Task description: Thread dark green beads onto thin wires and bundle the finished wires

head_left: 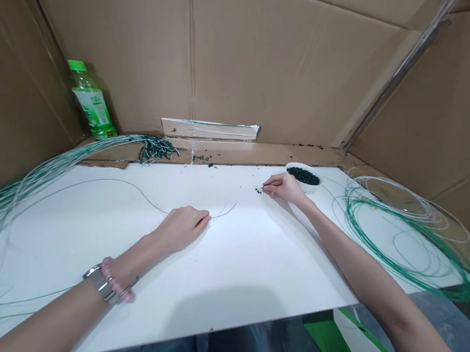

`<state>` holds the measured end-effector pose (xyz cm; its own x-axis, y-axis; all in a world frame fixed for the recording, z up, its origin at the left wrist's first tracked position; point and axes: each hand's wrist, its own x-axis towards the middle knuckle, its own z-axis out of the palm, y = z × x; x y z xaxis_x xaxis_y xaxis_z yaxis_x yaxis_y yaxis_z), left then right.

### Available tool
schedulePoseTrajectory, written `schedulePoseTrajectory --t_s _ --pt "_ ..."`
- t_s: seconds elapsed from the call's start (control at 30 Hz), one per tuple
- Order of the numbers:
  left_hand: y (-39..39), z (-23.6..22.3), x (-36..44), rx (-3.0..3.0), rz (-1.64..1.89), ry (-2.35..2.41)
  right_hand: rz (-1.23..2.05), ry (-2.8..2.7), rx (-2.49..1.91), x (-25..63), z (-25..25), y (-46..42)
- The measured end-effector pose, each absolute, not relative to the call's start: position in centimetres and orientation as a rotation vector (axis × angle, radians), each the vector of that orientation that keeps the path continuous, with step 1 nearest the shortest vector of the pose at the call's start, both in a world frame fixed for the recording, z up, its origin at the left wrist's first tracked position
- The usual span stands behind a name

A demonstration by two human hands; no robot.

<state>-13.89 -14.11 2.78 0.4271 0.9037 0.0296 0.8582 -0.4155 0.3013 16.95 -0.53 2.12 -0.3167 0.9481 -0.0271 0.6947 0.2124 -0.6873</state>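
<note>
My left hand is closed on a thin green wire, whose short dark end sticks out to the right past the fingertips. The rest of that wire arcs back toward the left side of the table. My right hand is pinched near the tabletop, and what its fingertips hold, if anything, is too small to make out. A few tiny dark beads lie just left of those fingers. Right behind this hand stands a white bowl filled with dark beads.
Coiled green wire lies at the right, with white wire beside it. A bundle of green strands ends in dark tips. A green bottle stands by the cardboard wall. The white tabletop has a front edge.
</note>
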Motion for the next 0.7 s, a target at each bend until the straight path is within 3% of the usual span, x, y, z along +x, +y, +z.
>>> schedulePoseTrajectory --t_s 0.43,0.7 --pt "-14.2 2.9 -13.8 2.442 0.268 1.539 0.424 -2.407 -1.581 16.8 3.6 -0.9" --pt "-14.1 2.7 -13.9 2.446 0.279 1.540 0.330 -2.543 -1.585 16.3 4.0 -1.1"
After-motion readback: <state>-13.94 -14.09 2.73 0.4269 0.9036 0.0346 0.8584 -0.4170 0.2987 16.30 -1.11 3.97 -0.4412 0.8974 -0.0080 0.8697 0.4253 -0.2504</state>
